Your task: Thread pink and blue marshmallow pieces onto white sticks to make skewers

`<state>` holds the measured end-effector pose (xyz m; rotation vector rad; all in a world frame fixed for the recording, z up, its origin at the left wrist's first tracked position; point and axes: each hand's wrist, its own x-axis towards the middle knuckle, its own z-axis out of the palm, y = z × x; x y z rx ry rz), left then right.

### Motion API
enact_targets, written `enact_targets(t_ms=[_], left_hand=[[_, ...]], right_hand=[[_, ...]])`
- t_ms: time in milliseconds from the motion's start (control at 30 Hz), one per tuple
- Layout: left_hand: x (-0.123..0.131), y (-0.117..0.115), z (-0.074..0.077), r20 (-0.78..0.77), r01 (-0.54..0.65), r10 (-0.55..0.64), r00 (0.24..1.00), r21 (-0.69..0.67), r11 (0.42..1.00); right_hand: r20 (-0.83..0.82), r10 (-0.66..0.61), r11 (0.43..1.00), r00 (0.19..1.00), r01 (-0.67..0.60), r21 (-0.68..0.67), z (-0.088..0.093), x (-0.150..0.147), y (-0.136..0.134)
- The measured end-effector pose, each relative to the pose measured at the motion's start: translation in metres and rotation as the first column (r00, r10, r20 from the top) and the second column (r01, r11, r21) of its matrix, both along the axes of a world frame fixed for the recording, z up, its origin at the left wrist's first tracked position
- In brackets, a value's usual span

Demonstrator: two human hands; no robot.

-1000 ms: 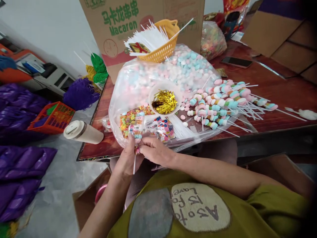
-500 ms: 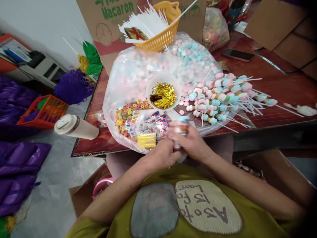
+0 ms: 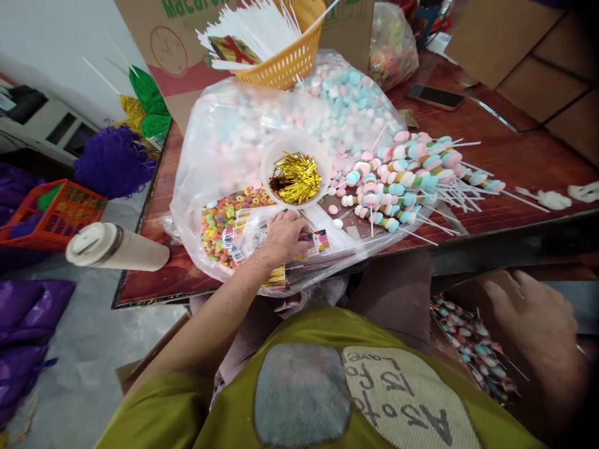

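My left hand [image 3: 284,238] rests palm down on a pile of printed clear plastic bags [image 3: 246,236], fingers spread over them with the tips partly hidden. Beside it lie ring-shaped fruit gummies [image 3: 219,218] and a bundle of gold twist ties [image 3: 276,276]. A clear tub [image 3: 269,168] of gold tinsel-like strips [image 3: 299,178] stands just beyond. My right hand [image 3: 533,318], blurred, hangs with fingers apart and nothing visible in it. Below it, wrapped candy skewers [image 3: 472,343] fill a cardboard box [image 3: 442,340]. Unwrapped marshmallow skewers [image 3: 402,181] are heaped on the table's right part.
A large clear bag of pastel marshmallows [image 3: 350,93] covers the table's middle. Behind it, a yellow basket [image 3: 285,65] holds white sticks [image 3: 253,31]. A phone [image 3: 435,96] lies at the back right. A white tumbler [image 3: 119,246] leans near the left edge.
Both hands were together around a marshmallow skewer at the table edge. Now the left is on the bags, the right is far right over the box, and the skewer is out of both hands.
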<state>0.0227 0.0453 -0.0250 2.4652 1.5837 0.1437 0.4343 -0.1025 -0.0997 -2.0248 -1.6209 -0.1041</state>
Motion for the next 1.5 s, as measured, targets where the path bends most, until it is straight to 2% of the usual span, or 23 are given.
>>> enact_targets(t_ms=[33, 100, 133, 167, 200, 267, 333, 400, 433, 533, 600, 700, 833, 1000, 1100, 1200, 1333, 1500], left_hand=[[0.002, 0.000, -0.001, 0.027, -0.003, 0.003, 1.000, -0.003, 1.000], [0.006, 0.000, -0.004, 0.051, 0.024, -0.025, 0.998, 0.012, 1.000], [0.009, 0.000, -0.005, 0.054, 0.052, -0.054, 0.997, 0.028, 0.998], [0.012, 0.000, -0.007, 0.056, 0.083, -0.086, 0.995, 0.043, 0.996], [0.014, 0.001, -0.008, 0.068, 0.104, -0.108, 0.992, 0.056, 0.993], [0.017, 0.005, -0.007, 0.171, 0.099, -0.112, 0.979, 0.082, 0.992], [0.016, 0.011, 0.001, 0.388, 0.065, -0.108, 0.916, 0.122, 0.990], [0.012, 0.017, 0.014, 0.586, 0.057, -0.153, 0.796, 0.178, 0.982], [0.010, 0.019, 0.022, 0.634, 0.081, -0.196, 0.748, 0.206, 0.975], [0.005, 0.017, 0.044, 0.658, 0.186, -0.278, 0.700, 0.208, 0.960], [0.004, 0.010, 0.051, 0.718, 0.178, -0.209, 0.664, 0.120, 0.977], [0.005, -0.003, 0.048, 0.778, 0.097, -0.001, 0.628, -0.077, 0.992], [0.007, -0.014, 0.040, 0.771, -0.002, 0.179, 0.612, -0.225, 0.974], [0.006, -0.023, 0.047, 0.749, 0.194, 0.143, 0.647, -0.344, 0.919], [0.006, -0.026, 0.051, 0.787, 0.266, 0.206, 0.581, -0.423, 0.866], [0.009, -0.027, 0.049, 0.783, 0.249, 0.320, 0.533, -0.507, 0.825], [0.016, -0.028, 0.041, 0.748, 0.149, 0.318, 0.582, -0.483, 0.863], [0.019, -0.034, 0.033, 0.767, 0.181, 0.211, 0.606, -0.391, 0.903]], right_hand=[[0.091, 0.001, 0.995, 0.996, -0.010, 0.104, 0.007, -0.015, 0.017], [0.161, 0.138, 0.942, 0.977, -0.180, 0.284, 0.027, -0.059, 0.048], [0.151, 0.214, 0.917, 0.965, -0.251, 0.311, 0.038, -0.084, 0.060], [0.151, 0.341, 0.874, 0.928, -0.372, 0.312, 0.050, -0.110, 0.069], [0.134, 0.463, 0.813, 0.876, -0.480, 0.330, 0.060, -0.133, 0.075], [0.063, 0.610, 0.732, 0.790, -0.592, 0.337, 0.075, -0.171, 0.083], [-0.051, 0.630, 0.733, 0.775, -0.572, 0.367, 0.084, -0.195, 0.091], [-0.147, 0.602, 0.769, 0.784, -0.521, 0.369, 0.089, -0.208, 0.105], [-0.178, 0.605, 0.776, 0.776, -0.525, 0.349, 0.090, -0.212, 0.114], [-0.252, 0.698, 0.716, 0.670, -0.645, 0.268, 0.097, -0.223, 0.137], [-0.320, 0.709, 0.704, 0.628, -0.657, 0.270, 0.101, -0.229, 0.144], [-0.444, 0.641, 0.766, 0.627, -0.558, 0.318, 0.104, -0.234, 0.140], [-0.496, 0.627, 0.774, 0.601, -0.550, 0.313, 0.103, -0.228, 0.126], [-0.491, 0.713, 0.659, 0.500, -0.717, 0.226, 0.104, -0.219, 0.114], [-0.478, 0.710, 0.665, 0.517, -0.715, 0.215, 0.100, -0.214, 0.108], [-0.486, 0.700, 0.664, 0.523, -0.728, 0.172, 0.093, -0.207, 0.103], [-0.554, 0.656, 0.680, 0.513, -0.720, 0.138, 0.091, -0.197, 0.100], [-0.575, 0.655, 0.671, 0.490, -0.727, 0.145, 0.095, -0.198, 0.103]])
